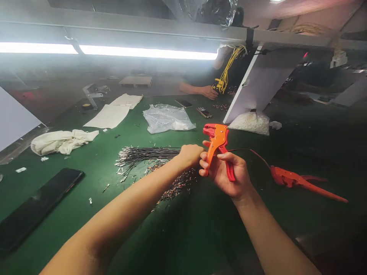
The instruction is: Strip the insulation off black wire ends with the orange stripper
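Above green table (86, 229), mid-view: right hand (229, 173) grasps orange wire stripper (217, 139) by handles, fingers wrapped tight, tool head up. Left hand (190, 154) just beside stripper; fingers curled away from camera, cannot tell whether they hold anything. Thin red wire (259, 157) runs from stripper toward red cutter (298, 181) lying at right. Bundle of black wires (146, 153) on table behind left hand. Dark phone (37, 206) near left edge. Co-worker's hand (209, 91) at far side, by yellow wires (226, 72).
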`<state>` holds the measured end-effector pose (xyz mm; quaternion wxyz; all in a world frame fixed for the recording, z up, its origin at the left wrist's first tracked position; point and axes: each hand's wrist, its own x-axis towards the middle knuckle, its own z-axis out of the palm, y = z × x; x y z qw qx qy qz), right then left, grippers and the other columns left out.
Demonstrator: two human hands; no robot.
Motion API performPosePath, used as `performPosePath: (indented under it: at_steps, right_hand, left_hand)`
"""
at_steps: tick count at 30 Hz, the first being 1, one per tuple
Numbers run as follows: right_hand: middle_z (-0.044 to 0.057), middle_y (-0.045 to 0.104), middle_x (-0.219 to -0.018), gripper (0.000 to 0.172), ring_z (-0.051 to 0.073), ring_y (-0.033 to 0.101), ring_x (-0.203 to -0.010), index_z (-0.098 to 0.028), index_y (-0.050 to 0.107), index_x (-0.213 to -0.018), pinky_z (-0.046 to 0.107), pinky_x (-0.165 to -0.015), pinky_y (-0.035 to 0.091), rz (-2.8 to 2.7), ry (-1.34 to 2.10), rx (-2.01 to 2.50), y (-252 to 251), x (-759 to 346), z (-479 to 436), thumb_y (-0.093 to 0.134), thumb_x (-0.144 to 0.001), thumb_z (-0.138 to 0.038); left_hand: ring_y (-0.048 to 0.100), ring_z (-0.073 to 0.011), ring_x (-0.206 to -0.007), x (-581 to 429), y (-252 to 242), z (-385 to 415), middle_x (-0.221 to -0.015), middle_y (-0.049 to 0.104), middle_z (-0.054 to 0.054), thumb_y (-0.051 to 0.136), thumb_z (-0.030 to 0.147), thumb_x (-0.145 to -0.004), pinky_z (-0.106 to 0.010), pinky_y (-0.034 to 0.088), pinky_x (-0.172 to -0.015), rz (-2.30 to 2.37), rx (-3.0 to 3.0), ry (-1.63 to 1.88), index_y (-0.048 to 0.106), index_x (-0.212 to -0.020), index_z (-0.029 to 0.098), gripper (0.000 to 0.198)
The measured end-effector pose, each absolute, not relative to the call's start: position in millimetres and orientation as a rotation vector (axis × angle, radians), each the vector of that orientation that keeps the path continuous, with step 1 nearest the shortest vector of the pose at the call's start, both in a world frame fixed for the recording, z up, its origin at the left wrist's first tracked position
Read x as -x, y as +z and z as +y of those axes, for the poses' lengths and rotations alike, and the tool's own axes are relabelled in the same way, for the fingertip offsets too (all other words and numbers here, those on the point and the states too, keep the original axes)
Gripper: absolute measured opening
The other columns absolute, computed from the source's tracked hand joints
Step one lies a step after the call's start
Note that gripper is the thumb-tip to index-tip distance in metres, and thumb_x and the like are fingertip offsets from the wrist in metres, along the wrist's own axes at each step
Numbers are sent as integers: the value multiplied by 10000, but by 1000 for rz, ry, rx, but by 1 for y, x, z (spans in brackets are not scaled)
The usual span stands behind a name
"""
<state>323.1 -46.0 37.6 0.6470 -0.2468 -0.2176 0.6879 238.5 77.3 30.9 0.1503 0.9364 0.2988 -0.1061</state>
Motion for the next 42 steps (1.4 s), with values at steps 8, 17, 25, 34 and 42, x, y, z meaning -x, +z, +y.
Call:
performPosePath:
  at_steps: [8, 17, 25, 34, 42]
  right_hand:
    - [37, 629, -832, 435, 168, 557, -677, -248, 618, -1136, 311, -623, 507, -444, 1455, 583, 44, -337, -48, 501, -724, -172]
    - [12, 593, -824, 395, 166, 540, -677, -273, 641, -1069, 309, -623, 502, -434, 1370, 625, 48, -347, -50, 499, -711, -184]
    - [18, 626, -815, 377, 167, 559, -670, -244, 628, -1044, 316, -615, 505, -421, 1375, 634, 44, -347, -47, 534, -683, -188]
    - [12, 637, -820, 417, 175, 571, -674, -253, 613, -1097, 338, -624, 519, -470, 1357, 634, 45, -348, -48, 532, -691, -200]
    - [12, 649, -864, 446, 191, 580, -684, -289, 597, -1146, 357, -623, 501, -651, 1326, 674, 51, -333, -54, 509, -719, -195]
  left_hand:
    - [630, -192, -931, -197, 42, 111, -1069, 642, -68, 580, 292, -919, -382, 536, -802, 844, -2773, -166, 619, -1112, 158, 239]
    - [603, -165, -815, -173, 44, 62, -950, 632, -45, 568, 354, -856, -260, 449, -644, 690, -2798, 24, 658, -914, 209, 181]
    - [658, -239, -714, -195, 21, 35, -787, 688, -94, 467, 146, -848, -339, 491, -629, 764, -2815, -117, 634, -872, 166, 170]
    - [662, -261, -702, -205, 32, 41, -729, 677, -115, 487, 159, -817, -372, 486, -640, 816, -2774, -135, 652, -772, 160, 170]
    - [535, -132, -612, -176, 84, 65, -695, 619, -30, 516, 213, -723, -274, 394, -560, 929, -2506, 198, 601, -769, 179, 103]
